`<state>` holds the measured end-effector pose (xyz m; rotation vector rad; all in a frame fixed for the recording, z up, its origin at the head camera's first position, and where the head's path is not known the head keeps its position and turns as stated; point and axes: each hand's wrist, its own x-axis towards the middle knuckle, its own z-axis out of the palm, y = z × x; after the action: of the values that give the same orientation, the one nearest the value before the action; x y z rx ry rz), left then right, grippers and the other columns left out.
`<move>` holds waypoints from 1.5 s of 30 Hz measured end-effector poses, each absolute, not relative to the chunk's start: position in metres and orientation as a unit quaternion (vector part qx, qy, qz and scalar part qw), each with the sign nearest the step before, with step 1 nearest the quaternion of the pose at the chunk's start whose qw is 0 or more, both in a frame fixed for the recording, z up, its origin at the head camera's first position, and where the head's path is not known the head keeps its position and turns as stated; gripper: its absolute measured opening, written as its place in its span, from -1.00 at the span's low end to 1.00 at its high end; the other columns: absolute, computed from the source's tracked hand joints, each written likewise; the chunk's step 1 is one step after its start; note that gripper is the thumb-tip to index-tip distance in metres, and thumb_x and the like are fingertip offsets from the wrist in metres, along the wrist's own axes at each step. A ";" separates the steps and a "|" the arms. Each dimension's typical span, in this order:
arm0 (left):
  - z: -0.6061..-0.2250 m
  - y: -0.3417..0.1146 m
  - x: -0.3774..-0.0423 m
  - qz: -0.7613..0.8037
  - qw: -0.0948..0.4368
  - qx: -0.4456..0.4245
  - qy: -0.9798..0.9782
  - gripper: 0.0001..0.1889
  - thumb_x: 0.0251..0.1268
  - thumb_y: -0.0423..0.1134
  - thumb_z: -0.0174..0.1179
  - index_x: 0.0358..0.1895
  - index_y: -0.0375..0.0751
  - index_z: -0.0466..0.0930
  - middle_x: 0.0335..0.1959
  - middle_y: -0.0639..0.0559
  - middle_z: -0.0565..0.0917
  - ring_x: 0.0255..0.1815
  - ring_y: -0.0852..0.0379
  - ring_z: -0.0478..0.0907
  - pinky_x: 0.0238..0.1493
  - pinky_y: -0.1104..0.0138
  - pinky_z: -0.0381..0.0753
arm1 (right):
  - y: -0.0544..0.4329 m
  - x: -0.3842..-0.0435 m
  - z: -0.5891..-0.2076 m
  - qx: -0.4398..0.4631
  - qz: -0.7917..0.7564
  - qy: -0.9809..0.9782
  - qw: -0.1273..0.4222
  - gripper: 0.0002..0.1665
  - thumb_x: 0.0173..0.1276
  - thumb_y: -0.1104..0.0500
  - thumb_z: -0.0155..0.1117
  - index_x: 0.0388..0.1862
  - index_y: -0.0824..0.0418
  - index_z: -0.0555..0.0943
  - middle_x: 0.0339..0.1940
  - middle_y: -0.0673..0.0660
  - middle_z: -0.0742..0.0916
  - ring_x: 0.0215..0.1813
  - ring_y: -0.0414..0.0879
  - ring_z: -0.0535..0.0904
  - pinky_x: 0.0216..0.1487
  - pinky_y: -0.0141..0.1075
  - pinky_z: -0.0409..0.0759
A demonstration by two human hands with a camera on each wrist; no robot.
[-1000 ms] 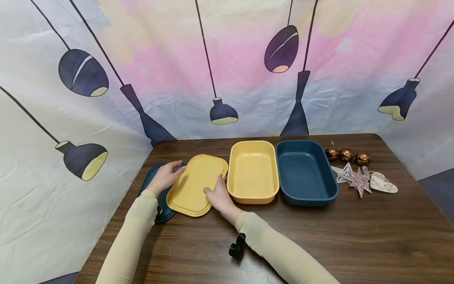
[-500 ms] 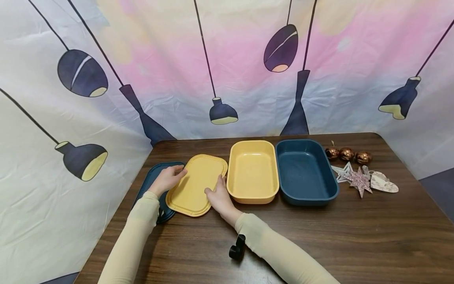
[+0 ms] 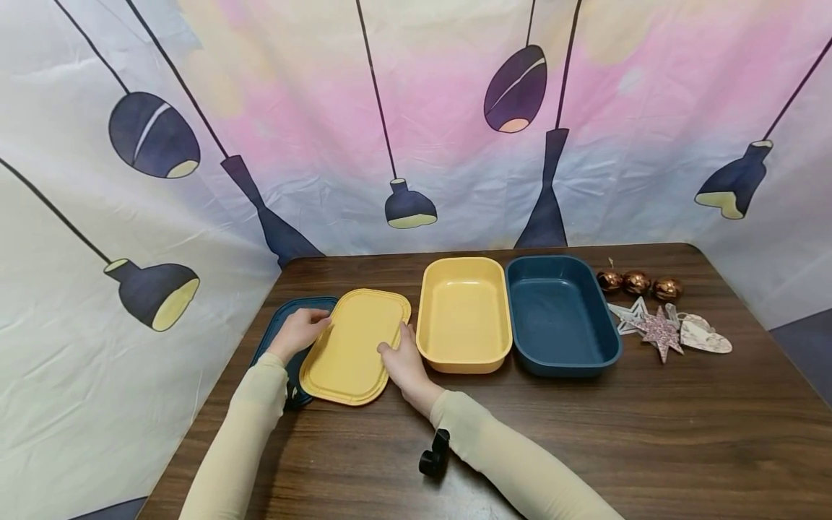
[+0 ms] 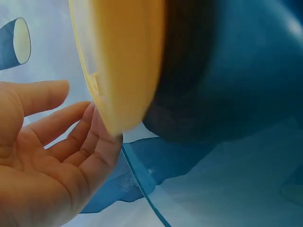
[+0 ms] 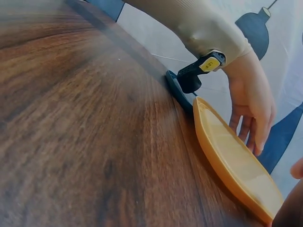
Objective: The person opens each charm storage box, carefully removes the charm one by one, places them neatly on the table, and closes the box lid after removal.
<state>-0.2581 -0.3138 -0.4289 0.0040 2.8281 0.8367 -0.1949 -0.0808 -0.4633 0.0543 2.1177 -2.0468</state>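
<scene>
A yellow rectangular lid (image 3: pixel 354 350) is between my two hands, partly overlapping a dark blue lid (image 3: pixel 282 321) at its left. My right hand (image 3: pixel 406 365) grips the right edge of the yellow lid, thumb over its top and fingers along the rim. My left hand (image 3: pixel 299 334) is at the opposite edge. In the left wrist view, the relaxed fingers (image 4: pixel 97 151) of that hand touch the rim of the yellow lid (image 4: pixel 128 71), while the thumb stands apart from it. The right wrist view shows the lid's outer side (image 5: pixel 213 151) close over the table.
A yellow bin (image 3: pixel 464 310) and a blue bin (image 3: pixel 562 318) stand side by side, right of my right hand. Beyond them lie three copper baubles (image 3: pixel 635 283), star ornaments (image 3: pixel 659 332) and a pale flat ornament (image 3: pixel 703 334). A printed cloth (image 3: pixel 448 130) hangs behind the wooden table (image 3: pixel 585 448).
Over the last half second the yellow lid has shifted slightly left and toward me. My left hand has moved a little left with its edge; the right hand has hardly moved.
</scene>
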 end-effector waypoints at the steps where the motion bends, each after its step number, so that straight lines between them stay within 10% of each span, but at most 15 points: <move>1: -0.430 -0.316 -0.257 0.291 0.098 -0.003 0.952 -0.51 0.61 -0.16 0.01 0.37 -0.48 0.43 0.33 -0.42 0.47 0.26 -0.30 0.49 0.14 -0.04 0.58 | -0.082 -0.195 -0.463 0.020 -0.691 0.716 0.097 -0.11 0.39 0.23 0.09 0.64 0.31 0.02 0.65 0.32 0.01 0.63 0.18 -0.04 0.53 0.03 0.10; 20: -0.401 -0.342 -0.236 0.399 0.072 -0.024 0.914 -0.53 0.59 -0.23 0.06 0.39 -0.47 0.40 0.22 -0.42 0.54 0.01 -0.15 0.63 0.00 0.05 0.68 | -0.081 -0.199 -0.427 0.002 -0.733 0.678 0.056 -0.29 0.48 0.35 0.01 0.58 0.38 0.16 0.44 0.29 0.37 0.33 0.07 0.41 0.18 -0.16 0.54; 30: -0.355 -0.327 -0.233 0.475 -0.026 0.022 0.880 -0.53 0.55 -0.24 0.13 0.39 -0.40 0.45 0.03 -0.20 0.61 -0.22 0.32 0.61 -0.20 0.23 0.73 | -0.050 -0.222 -0.398 -0.035 -0.748 0.662 -0.016 -0.55 0.46 0.41 0.18 0.31 0.39 0.56 0.06 0.26 0.70 0.12 0.04 0.62 0.16 -0.26 0.59; 36: -0.333 -0.308 -0.234 0.564 -0.084 0.048 0.820 -0.54 0.48 -0.25 0.22 0.31 -0.46 0.51 -0.21 0.19 0.72 -0.29 0.26 0.70 -0.23 0.32 0.73 | -0.025 -0.233 -0.378 -0.067 -0.744 0.663 -0.046 -0.64 0.45 0.34 0.26 0.20 0.37 0.65 0.01 0.26 0.75 0.00 -0.01 0.66 0.11 -0.19 0.63; 45: -0.311 -0.275 -0.238 0.673 -0.152 0.104 0.716 -0.63 0.40 -0.34 0.28 0.17 -0.50 0.61 -0.24 0.03 0.76 -0.28 0.16 0.74 -0.24 0.31 0.72 | 0.009 -0.240 -0.357 -0.090 -0.715 0.683 -0.120 -0.63 0.48 0.17 0.31 0.21 0.23 0.69 -0.05 0.16 0.70 -0.01 -0.05 0.61 -0.03 -0.31 0.58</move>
<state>-0.2377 -0.2745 -0.3111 0.3640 2.4981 2.3460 -0.2401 0.0087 -0.3568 -0.3066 2.3284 -2.4347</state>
